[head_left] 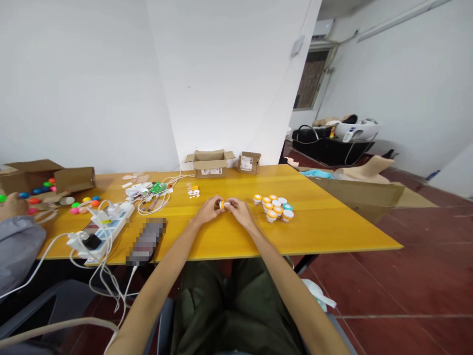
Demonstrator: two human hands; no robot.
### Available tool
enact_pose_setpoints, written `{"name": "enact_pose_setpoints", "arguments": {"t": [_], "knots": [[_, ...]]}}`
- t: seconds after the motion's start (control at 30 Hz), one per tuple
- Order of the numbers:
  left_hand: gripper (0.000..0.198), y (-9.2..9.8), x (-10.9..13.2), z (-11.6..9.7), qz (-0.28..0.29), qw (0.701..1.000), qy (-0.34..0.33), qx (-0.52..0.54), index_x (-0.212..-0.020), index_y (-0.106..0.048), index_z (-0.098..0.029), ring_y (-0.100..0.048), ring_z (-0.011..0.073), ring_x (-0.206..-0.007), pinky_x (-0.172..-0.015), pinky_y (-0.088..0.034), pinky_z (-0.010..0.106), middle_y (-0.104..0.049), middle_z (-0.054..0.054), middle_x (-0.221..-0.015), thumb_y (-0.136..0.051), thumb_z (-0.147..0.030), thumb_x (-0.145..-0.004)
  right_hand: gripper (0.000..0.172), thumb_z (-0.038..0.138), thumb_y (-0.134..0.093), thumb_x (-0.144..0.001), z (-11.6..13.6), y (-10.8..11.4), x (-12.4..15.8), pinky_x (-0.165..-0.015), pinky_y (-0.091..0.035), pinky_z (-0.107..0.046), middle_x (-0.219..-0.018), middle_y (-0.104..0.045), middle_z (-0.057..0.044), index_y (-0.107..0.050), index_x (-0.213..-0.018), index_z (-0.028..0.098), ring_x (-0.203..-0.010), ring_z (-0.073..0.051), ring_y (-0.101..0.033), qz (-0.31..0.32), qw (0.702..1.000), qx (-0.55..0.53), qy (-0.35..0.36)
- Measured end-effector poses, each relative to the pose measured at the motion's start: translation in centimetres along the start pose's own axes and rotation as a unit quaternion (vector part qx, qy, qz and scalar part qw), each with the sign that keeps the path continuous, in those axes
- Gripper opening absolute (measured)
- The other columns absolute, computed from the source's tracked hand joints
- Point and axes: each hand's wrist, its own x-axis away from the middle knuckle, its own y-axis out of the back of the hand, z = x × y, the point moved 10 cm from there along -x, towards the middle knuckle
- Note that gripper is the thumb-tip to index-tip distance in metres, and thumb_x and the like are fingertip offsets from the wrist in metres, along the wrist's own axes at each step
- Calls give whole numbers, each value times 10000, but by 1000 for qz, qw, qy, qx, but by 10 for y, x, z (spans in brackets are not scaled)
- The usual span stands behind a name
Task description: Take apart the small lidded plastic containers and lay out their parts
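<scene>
Both my hands meet over the middle of the yellow table (325, 227). My left hand (207, 209) and my right hand (237, 209) pinch one small jar with an orange lid (222, 205) between their fingertips, just above the tabletop. To the right of my hands stands a cluster of several small jars (275, 207) with orange, white and teal lids. A few small white and orange pieces (193, 192) lie a little beyond my left hand.
Two open cardboard boxes (210, 163) stand at the table's far edge. A power strip (107, 224) with tangled white cables and a dark phone (147, 241) lie at the left. Another person's sleeve (16, 246) and coloured balls (84, 203) are at the far left.
</scene>
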Motion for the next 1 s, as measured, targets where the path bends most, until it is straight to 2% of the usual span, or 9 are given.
{"name": "enact_pose_setpoints", "arguments": {"t": [0.27,0.47,0.67,0.83,1.0], "knots": [[222,-2,1,-3,4,998,-11,-60,-969,-660,-235,-641,200,-843,-848,-518,335,-699,17,-899,-713,-354,-790,208,358,-677,-726,-4,2,-1,-733,-563,-342,-784,-733,-21,-673,-867,206,-756,-207,-688,-3,1000,24,-6],[187,-3,2,-12,13,995,-9,-102,-997,-660,-251,-649,229,-929,-881,-511,351,-708,39,-972,-661,-319,-823,165,341,-674,-727,-5,1,-1,-741,-568,-345,-786,-742,-23,-664,-819,204,-737,-200,-696,-14,1000,16,-19],[137,-1,4,-22,8,992,-31,-123,-958,-661,-244,-637,221,-897,-855,-503,334,-680,41,-935,-650,-302,-834,115,315,-667,-759,0,1,-1,-750,-571,-340,-799,-750,-24,-673,-808,211,-748,-200,-703,-15,999,47,-6],[141,0,4,-26,5,989,-40,-142,-929,-661,-231,-616,191,-802,-791,-495,309,-642,29,-907,-649,-346,-848,85,302,-652,-808,9,1,1,-747,-560,-313,-832,-759,-21,-680,-825,223,-768,-193,-709,-18,994,105,13],[141,-8,3,-22,40,987,-21,-153,-966,-661,-219,-588,170,-729,-725,-464,280,-654,11,-841,-612,-314,-875,100,317,-635,-865,18,3,5,-770,-526,-291,-909,-769,-42,-696,-852,239,-830,-196,-714,-28,976,217,21]]}}
